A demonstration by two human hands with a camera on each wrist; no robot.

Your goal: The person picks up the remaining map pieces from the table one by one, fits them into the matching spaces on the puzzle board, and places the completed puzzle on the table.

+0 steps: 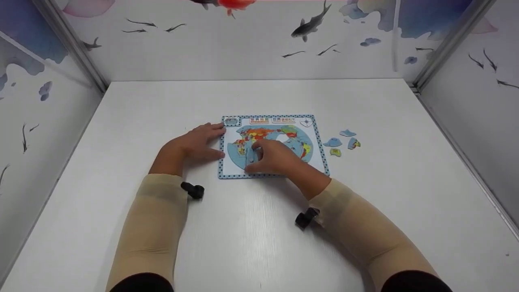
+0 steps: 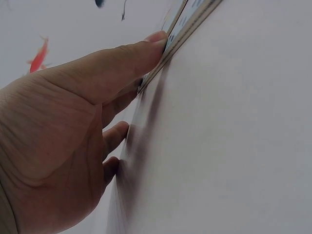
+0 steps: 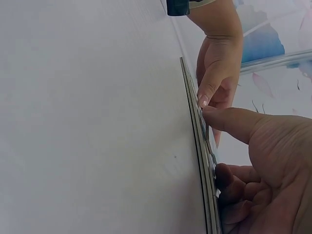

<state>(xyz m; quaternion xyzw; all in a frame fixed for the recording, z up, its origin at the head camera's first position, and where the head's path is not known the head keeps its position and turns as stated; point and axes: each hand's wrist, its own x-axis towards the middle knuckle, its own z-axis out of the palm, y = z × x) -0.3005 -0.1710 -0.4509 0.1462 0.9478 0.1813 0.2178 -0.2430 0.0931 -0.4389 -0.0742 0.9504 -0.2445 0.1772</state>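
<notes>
A world-map jigsaw puzzle (image 1: 230, 168) with a dotted blue border lies flat on the table. My left hand (image 1: 198, 142) rests at its left border, fingers extended. In the left wrist view, the thumb of the left hand (image 2: 53, 131) touches the board's edge. My right hand (image 1: 277, 156) is over the lower left part of the map. Between its thumb and curled fingers it pinches a light blue puzzle piece (image 1: 251, 155), which seems slightly raised from the map. In the right wrist view the right hand (image 3: 273, 165) mostly hides that piece.
Several loose puzzle pieces lie right of the board, among them a blue one (image 1: 333, 142) and a green one (image 1: 335, 152). The white table (image 1: 251, 235) is bounded by printed panels at the back (image 1: 251, 52) and both sides.
</notes>
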